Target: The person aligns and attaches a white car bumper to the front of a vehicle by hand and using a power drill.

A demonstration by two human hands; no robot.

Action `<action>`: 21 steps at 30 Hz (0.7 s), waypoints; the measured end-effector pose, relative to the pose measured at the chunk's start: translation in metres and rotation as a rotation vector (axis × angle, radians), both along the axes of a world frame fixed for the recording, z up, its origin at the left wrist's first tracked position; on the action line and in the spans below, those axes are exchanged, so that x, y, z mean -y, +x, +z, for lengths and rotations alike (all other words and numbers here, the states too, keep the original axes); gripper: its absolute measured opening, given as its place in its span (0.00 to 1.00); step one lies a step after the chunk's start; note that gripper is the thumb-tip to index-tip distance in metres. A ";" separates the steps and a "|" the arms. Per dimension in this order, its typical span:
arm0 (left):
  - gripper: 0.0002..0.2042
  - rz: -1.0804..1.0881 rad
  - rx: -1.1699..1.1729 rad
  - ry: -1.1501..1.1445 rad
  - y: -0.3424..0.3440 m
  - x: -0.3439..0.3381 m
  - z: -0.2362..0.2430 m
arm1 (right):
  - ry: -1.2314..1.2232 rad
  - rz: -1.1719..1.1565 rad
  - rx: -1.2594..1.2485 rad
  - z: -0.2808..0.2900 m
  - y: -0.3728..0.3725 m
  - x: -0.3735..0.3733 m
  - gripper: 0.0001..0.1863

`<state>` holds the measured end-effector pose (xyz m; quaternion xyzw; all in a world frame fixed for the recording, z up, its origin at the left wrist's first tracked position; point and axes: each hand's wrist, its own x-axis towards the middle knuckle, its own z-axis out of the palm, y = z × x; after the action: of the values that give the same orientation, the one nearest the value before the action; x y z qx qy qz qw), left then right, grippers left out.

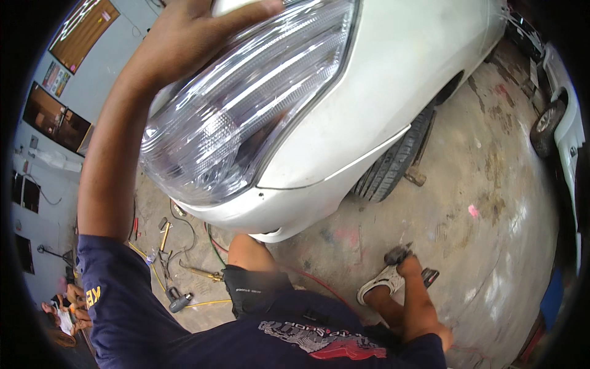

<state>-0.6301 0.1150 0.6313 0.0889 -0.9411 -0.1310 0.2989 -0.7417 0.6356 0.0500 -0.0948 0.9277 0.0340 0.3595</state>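
My left hand (196,37) rests at the upper edge of a clear car headlight (246,111). Its thumb is stretched out along the lens, while the other fingers run out of the picture at the top. The headlight sits in the front corner of a white car (393,80), above the white bumper (289,212). Low on the right, my right hand (409,265) is closed around a dark object (398,254) that I cannot make out. It is near my foot in a white clog (381,284), well apart from the car.
A heat gun (179,299), a brass-coloured torch (203,272), hoses and small tools lie on the concrete floor left of my knee. The front tyre (393,163) is turned outward, with a wooden block (415,176) beside it. Another car (562,117) stands far right. People sit far left.
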 end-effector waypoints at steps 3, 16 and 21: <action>0.58 -0.053 0.019 -0.071 -0.004 -0.016 -0.007 | 0.004 -0.059 -0.017 -0.072 0.013 -0.038 0.48; 0.52 -0.109 0.125 -0.033 0.008 -0.025 -0.007 | -0.243 0.504 0.153 0.055 -0.033 0.138 0.29; 0.49 -0.114 0.155 -0.024 0.009 -0.020 -0.006 | -1.224 0.513 0.313 0.269 0.011 0.229 0.18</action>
<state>-0.6209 0.1353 0.6251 0.0414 -0.9664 -0.1291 0.2185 -0.7305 0.4071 0.3190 -0.5017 0.6653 -0.4268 0.3515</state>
